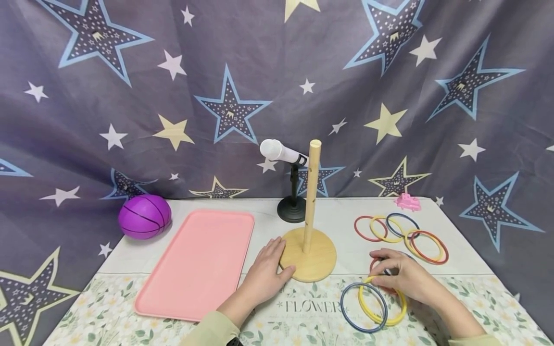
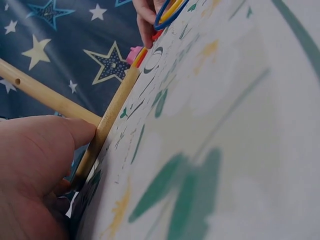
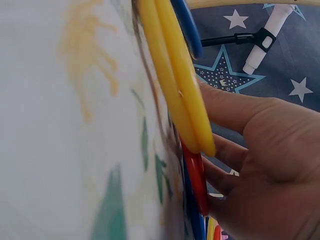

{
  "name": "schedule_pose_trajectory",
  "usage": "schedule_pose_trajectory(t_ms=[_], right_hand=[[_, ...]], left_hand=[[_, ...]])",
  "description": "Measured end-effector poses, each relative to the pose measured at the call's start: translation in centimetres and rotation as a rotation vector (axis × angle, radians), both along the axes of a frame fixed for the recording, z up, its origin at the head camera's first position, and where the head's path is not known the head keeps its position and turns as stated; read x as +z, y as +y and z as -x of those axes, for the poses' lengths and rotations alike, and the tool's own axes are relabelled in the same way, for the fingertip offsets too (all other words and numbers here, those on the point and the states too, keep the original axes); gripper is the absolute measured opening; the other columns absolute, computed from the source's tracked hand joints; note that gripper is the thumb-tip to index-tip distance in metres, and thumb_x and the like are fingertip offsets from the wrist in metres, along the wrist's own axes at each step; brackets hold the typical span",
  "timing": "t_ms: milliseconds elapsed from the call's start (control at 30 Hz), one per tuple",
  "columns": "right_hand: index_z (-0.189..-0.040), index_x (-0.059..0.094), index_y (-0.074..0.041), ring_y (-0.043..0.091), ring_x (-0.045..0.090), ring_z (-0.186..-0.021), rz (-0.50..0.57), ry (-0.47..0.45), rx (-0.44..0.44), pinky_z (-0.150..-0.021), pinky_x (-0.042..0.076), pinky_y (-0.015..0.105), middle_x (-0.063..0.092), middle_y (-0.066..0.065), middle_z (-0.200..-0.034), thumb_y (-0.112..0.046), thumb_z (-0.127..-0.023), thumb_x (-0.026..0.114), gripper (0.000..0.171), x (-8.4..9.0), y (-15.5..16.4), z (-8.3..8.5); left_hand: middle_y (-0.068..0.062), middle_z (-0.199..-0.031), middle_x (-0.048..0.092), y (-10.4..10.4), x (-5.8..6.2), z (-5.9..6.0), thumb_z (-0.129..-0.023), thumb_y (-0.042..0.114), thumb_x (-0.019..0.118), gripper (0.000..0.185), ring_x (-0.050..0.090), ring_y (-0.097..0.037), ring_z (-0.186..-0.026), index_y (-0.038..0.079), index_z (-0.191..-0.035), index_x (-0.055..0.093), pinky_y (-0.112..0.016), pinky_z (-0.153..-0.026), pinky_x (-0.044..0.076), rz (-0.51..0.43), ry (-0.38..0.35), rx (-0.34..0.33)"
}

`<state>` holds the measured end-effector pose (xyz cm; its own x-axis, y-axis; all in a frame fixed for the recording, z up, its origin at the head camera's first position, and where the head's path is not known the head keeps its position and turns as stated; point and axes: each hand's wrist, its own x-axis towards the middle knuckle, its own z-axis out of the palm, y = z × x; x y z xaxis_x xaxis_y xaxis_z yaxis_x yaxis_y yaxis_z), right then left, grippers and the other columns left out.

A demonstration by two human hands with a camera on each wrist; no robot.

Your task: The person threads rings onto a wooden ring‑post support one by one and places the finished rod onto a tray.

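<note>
A: The head view is evenly and softly lit, bright all over; the wooden peg stand [image 1: 308, 250] throws only a faint shadow on the worktop [image 1: 459, 250], so the light seems to come from above and in front.

B: The star backdrop [image 1: 130, 120] bends toward the corners, a wide-lens distortion, yet it stays sharp.

A: No glare on the pink tray [image 1: 199, 262], only a dull sheen.

B: The wrist views are poorer. The left hand [image 2: 35, 175] is a close, soft blur, and the cloth print beside it smears.

A: In the right wrist view the yellow ring [image 3: 175, 75] is out of focus, and the right hand [image 3: 265, 165] lies in shade.
</note>
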<state>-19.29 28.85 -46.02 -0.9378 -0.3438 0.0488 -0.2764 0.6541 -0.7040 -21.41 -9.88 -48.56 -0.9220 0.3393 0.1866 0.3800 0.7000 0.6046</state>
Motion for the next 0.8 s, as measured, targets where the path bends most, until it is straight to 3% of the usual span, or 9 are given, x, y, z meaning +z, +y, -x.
schedule_pose_trajectory(t_ms=[267, 467, 667, 800], right_hand=[[-0.092, 0.085, -0.034, 0.046, 0.056, -0.141, 0.016, 0.056, -0.040, -0.113, 0.046, 0.063, 0.070, 0.010, -0.141, -0.029, -0.096, 0.089, 0.007, 0.4, -0.1, -0.2], [-0.094, 0.087, -0.033, 0.024, 0.061, -0.111, -0.024, 0.125, -0.081, -0.089, 0.054, 0.038, 0.070, -0.005, -0.112, -0.028, -0.094, 0.090, 0.006, 0.9, -0.2, 0.1], [-0.095, 0.089, -0.031, 0.014, 0.058, -0.094, -0.058, 0.219, -0.114, -0.076, 0.047, 0.032, 0.071, -0.014, -0.096, -0.023, -0.092, 0.092, 0.009, 1.3, -0.2, 0.7], [-0.099, 0.089, -0.028, 0.010, 0.057, -0.084, -0.069, 0.197, -0.188, -0.067, 0.048, 0.029, 0.075, -0.013, -0.097, -0.026, -0.095, 0.090, 0.005, 1.5, -0.3, 0.9]], left_hand=[[-0.030, -0.172, 0.037, 0.1, -0.3, 0.2, -0.107, 0.033, 0.072, 0.078, 0.030, -0.047, -0.162, -0.011, -0.163, 0.042, -0.059, -0.134, 0.022, 0.019, 0.015, 0.018], [-0.029, -0.172, 0.038, 0.2, -0.4, 0.2, -0.107, 0.033, 0.072, 0.078, 0.031, -0.046, -0.162, -0.011, -0.163, 0.042, -0.059, -0.134, 0.022, 0.017, 0.019, 0.013], [-0.028, -0.172, 0.038, 0.2, -0.3, 0.2, -0.107, 0.035, 0.071, 0.077, 0.031, -0.045, -0.163, -0.010, -0.164, 0.042, -0.057, -0.134, 0.022, 0.030, 0.013, 0.013], [-0.028, -0.172, 0.039, 0.1, -0.4, 0.2, -0.107, 0.036, 0.071, 0.078, 0.031, -0.046, -0.162, -0.010, -0.163, 0.042, -0.057, -0.134, 0.023, 0.041, 0.012, 0.017]])
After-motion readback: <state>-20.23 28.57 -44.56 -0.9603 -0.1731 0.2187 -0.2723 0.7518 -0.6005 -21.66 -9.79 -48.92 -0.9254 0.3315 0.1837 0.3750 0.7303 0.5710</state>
